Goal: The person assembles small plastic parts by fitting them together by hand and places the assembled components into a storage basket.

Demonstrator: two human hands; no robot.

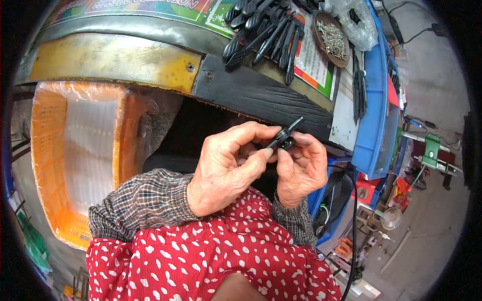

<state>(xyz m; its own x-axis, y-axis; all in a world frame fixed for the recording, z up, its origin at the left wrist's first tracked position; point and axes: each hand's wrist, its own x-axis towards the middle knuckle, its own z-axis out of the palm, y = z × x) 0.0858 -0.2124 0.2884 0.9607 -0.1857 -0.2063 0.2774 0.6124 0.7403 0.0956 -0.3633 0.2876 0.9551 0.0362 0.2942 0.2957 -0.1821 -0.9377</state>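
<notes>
In front of my lap, just below the bench edge, both hands meet on a small black part (286, 143) with a thin metal tip pointing up and right. My left hand (223, 168) pinches it between thumb and fingers from the left. From the other side, the thumb and fingers of my right hand (303, 169) close on the same piece. My fingers cover much of it, so its full shape cannot be made out. Above my hands, a pile of black ribbed handles (273, 37) lies on the bench.
A brown dish (317, 25) of small metal screws stands beside the handles. Right of it is a blue tray (369, 145). At the left sits an orange crate (120, 133) lined with see-through plastic. A black cable (354, 226) hangs on my right, near a green clamp-like tool (431, 150).
</notes>
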